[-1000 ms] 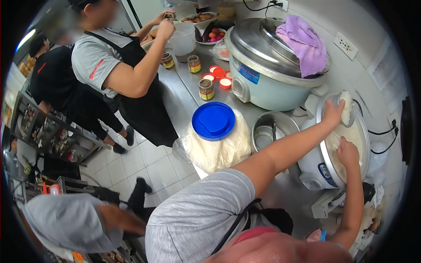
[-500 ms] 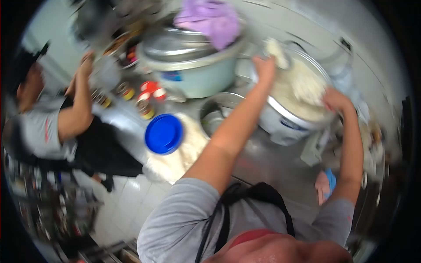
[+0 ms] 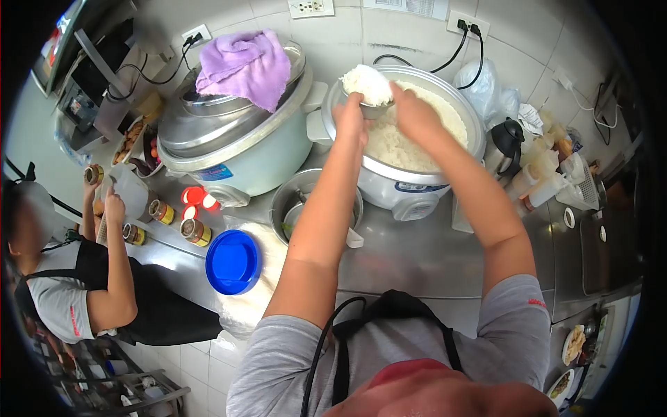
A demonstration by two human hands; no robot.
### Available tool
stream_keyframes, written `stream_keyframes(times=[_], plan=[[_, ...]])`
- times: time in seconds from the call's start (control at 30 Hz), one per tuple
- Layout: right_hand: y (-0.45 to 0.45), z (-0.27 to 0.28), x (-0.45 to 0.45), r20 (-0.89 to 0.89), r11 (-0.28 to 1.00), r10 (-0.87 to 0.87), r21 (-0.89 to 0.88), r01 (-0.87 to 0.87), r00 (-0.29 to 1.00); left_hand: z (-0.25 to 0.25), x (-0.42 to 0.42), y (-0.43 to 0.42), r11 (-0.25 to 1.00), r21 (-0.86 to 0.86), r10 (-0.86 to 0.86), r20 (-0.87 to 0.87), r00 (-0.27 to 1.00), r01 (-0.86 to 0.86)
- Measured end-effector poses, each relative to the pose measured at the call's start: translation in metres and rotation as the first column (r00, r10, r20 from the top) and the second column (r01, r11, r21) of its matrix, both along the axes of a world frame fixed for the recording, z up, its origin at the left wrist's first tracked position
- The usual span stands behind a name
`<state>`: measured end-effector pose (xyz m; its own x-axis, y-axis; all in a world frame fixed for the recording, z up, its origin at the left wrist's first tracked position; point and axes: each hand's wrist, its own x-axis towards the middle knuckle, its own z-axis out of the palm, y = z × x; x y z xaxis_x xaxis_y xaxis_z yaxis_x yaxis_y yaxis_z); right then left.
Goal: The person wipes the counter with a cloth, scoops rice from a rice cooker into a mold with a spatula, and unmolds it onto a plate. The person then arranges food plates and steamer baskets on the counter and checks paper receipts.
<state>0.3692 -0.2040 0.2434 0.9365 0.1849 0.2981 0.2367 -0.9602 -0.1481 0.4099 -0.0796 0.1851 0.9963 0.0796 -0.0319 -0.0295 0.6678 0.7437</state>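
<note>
My left hand (image 3: 352,121) is closed around a small metal cup (image 3: 376,109) heaped with white rice (image 3: 363,81), held over the left rim of an open rice cooker (image 3: 410,177). Close beside it, my right hand (image 3: 419,117) is closed, with its fingertips at a white rice paddle (image 3: 382,85) pressed against the mound. Most of the paddle's handle is hidden in the fingers. Below both hands, loose cooked rice (image 3: 406,142) fills the cooker.
Left stands a lidded cooker (image 3: 271,163) with a purple towel (image 3: 243,66) on top. In front are a metal pot (image 3: 278,215), a blue lid (image 3: 233,262) and several jars (image 3: 196,232). A co-worker (image 3: 76,278) holds a jar at far left. A thermos (image 3: 506,142) stands right.
My right hand has moved left from the cooker's right side to the cup, bringing the paddle against the rice. The head view has shifted and sharpened. The co-worker now holds up a jar.
</note>
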Motion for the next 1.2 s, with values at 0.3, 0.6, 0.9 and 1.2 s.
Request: stream_keyframes(times=[0.3,0.6,0.9,1.2], plan=[[-0.045,0.044,-0.009,0.125,0.991,-0.075,0.119,0.06,0.989,-0.006,0.009,0.004,0.998,-0.066,-0.015,0.029,0.999,0.017],[-0.019,0.035,-0.001,0.201,0.997,-0.04,0.079,0.025,0.979,0.009,-0.006,0.001,0.971,-0.225,-0.049,0.125,0.991,0.076],[-0.025,-0.031,0.063,-0.047,0.894,0.122,-0.428,-0.13,0.991,0.008,-0.006,0.003,0.984,-0.168,0.072,0.071,0.995,-0.059],[-0.026,-0.003,-0.021,-0.258,0.769,0.196,-0.559,-0.311,0.946,-0.016,0.022,0.0,0.98,0.045,0.194,-0.017,0.981,-0.193]])
